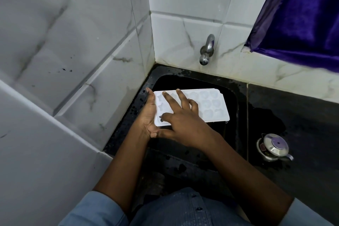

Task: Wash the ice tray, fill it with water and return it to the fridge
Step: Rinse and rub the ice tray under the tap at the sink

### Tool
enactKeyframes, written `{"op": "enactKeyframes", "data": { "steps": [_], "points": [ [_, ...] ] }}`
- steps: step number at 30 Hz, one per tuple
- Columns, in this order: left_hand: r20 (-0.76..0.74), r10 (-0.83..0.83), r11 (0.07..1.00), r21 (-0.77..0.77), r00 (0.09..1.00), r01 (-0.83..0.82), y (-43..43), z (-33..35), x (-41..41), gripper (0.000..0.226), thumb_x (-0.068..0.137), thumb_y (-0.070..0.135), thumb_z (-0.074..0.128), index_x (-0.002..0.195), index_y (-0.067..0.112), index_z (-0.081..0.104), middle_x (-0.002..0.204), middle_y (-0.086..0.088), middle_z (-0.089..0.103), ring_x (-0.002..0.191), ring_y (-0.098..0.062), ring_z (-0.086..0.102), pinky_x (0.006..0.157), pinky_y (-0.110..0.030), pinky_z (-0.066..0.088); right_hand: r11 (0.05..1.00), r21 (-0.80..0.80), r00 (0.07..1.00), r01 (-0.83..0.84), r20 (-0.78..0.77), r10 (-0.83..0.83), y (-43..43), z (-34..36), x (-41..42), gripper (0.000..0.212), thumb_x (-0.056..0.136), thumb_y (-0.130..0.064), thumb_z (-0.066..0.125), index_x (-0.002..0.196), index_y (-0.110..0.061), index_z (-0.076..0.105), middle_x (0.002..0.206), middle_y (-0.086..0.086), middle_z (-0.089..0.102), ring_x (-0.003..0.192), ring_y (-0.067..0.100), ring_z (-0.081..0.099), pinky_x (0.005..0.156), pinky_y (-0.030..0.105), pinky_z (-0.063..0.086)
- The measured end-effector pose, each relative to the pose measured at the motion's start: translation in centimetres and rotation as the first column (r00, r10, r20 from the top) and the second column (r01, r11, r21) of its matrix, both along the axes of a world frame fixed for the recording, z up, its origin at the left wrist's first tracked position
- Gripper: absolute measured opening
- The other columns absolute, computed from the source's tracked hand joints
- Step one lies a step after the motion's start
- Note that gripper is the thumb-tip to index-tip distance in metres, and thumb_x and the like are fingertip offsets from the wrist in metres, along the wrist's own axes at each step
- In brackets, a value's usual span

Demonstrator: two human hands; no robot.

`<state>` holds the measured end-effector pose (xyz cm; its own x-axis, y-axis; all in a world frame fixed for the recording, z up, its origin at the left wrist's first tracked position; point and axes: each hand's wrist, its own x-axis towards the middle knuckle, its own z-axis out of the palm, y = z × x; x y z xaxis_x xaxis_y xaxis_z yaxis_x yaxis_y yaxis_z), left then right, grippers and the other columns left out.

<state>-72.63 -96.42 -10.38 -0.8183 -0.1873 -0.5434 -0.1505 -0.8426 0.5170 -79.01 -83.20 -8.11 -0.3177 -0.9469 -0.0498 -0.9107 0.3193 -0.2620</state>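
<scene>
White marbled tiles fill the corner from nine to twelve o'clock, above a wet black sink (pixel 183 72). My left hand (pixel 148 113) lies straight-fingered against the short end of the ice tray (pixel 211 104), bracing it over the basin, at six o'clock from the tap (pixel 206 49). My right hand (pixel 181 121) rests flat on top, fingers spread, clasping nothing. I judge the plastic thin: light, bendy and slick when wet, so both short ends are the best hold. A steel pot (pixel 273 147) sits at four o'clock.
</scene>
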Motion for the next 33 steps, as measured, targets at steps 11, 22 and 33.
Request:
{"op": "enactKeyframes", "data": {
  "steps": [11, 22, 33],
  "points": [
    [0.011, 0.012, 1.000, -0.019, 1.000, -0.011, -0.8, -1.3, -0.2, 0.111, 0.079, 0.098, 0.044, 0.161, 0.023, 0.044, 0.157, -0.010, 0.057, 0.139, -0.034, 0.060, 0.105, -0.057, 0.055, 1.000, -0.007, 1.000, 0.019, 0.010, -0.019, -0.2, -0.1, 0.1, 0.057, 0.093, -0.077, 0.050, 0.129, -0.038, 0.069, 0.177, 0.002, -0.004, 0.159, 0.033, -0.021, 0.121, 0.057, -0.002],
    [-0.078, 0.044, 0.999, -0.003, 0.996, -0.045, -1.2, -2.9, -0.5, 0.093, 0.074, 0.091, 0.063, 0.131, 0.020, 0.077, 0.128, -0.012, 0.077, 0.109, -0.034, 0.078, 0.085, -0.056, 0.063, 1.000, 0.003, 0.999, 0.006, 0.032, -0.006, 0.1, -0.5, 0.0, 0.055, 0.096, -0.074, 0.047, 0.133, -0.038, 0.065, 0.177, 0.001, -0.006, 0.160, 0.032, -0.020, 0.122, 0.059, -0.001],
    [-0.056, 0.049, 0.998, -0.043, 0.997, -0.052, -2.1, -2.3, -0.9, 0.115, 0.084, 0.097, 0.027, 0.154, 0.010, 0.054, 0.151, -0.025, 0.059, 0.142, -0.046, 0.054, 0.121, -0.070, 0.034, 0.991, -0.040, 0.992, 0.127, 0.021, -0.126, 1.8, -0.6, -2.2, 0.081, 0.078, -0.094, 0.027, 0.126, -0.040, 0.066, 0.178, 0.002, -0.002, 0.160, 0.033, -0.017, 0.122, 0.060, 0.000]
  ]
}}
